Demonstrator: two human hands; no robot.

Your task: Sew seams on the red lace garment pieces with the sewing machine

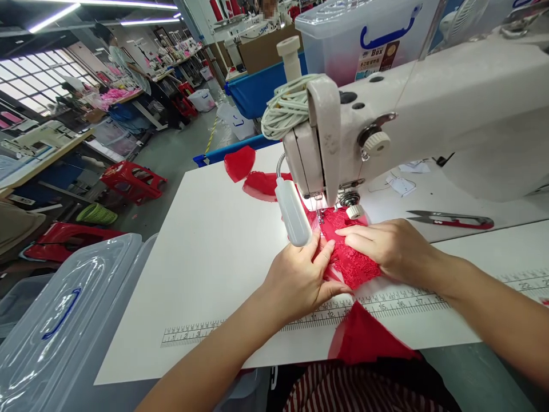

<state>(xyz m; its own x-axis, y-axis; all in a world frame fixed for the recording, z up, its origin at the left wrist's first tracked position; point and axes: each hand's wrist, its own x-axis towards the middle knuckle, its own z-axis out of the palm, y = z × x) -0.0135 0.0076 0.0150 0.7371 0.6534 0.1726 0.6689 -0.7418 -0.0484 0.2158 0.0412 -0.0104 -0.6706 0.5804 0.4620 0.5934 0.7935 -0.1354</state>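
Red lace fabric (354, 263) lies on the sewing machine's bed, its far edge beneath the presser foot (319, 216). My left hand (302, 272) rests on the near left part of the fabric, fingers spread and pressing down. From the right, my right hand (388, 249) has its fingers closed together over the lace edge; its thumb is hidden. The white sewing machine (412, 109) reaches in from the right, with a small white lamp (294, 212) hanging left of the needle. A sheer red piece (369, 335) hangs over the table's front edge.
Red cut pieces (240, 164) lie on the white table (206, 246) behind the lamp. Thread snips (454, 220) and paper tags (401, 185) are right of my right hand. A lidded plastic box (77, 309) stands left. Another person (128, 63) stands farther back.
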